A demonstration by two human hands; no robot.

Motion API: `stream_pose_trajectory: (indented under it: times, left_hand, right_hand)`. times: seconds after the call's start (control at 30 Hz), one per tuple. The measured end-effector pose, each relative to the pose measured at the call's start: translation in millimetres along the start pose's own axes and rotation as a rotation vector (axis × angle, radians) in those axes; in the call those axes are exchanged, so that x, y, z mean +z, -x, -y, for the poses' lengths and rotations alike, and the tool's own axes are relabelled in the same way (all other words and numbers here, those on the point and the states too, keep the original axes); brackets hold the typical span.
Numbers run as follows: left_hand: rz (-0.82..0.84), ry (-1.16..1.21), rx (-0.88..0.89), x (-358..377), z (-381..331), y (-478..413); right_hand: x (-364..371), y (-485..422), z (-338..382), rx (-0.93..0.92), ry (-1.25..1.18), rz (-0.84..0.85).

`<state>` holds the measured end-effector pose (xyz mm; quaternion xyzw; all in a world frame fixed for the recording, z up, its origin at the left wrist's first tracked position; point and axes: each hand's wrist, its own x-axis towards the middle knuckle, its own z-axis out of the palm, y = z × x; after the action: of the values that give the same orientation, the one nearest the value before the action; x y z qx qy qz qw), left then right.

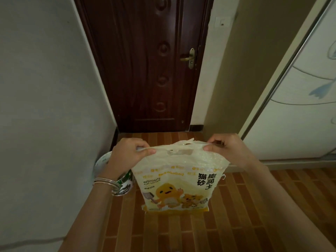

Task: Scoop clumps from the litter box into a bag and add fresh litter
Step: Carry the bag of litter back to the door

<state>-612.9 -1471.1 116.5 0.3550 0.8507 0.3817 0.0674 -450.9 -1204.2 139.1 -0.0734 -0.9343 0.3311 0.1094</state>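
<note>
A pale yellow bag of bentonite cat litter, printed with cartoon animals, hangs upright in front of me above the floor. My left hand pinches the left end of its top edge. My right hand pinches the right end, and the top is stretched taut between them. The bag's carry-handle cutout shows just below the stretched edge. No litter box or scoop is in view.
A dark brown door with a brass handle stands ahead. A white wall is on the left, a white sliding panel on the right. A green-and-white round container sits by the left wall, behind my left wrist. Brown tiled floor lies below.
</note>
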Motion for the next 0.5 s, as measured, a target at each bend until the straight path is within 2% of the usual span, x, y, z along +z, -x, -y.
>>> stream_pose_trajectory:
  times: [0.5]
  left_hand:
    - [0.067,-0.025,0.027,27,33,-170]
  right_hand:
    - [-21,-136,-79,0.044,0.010,-0.025]
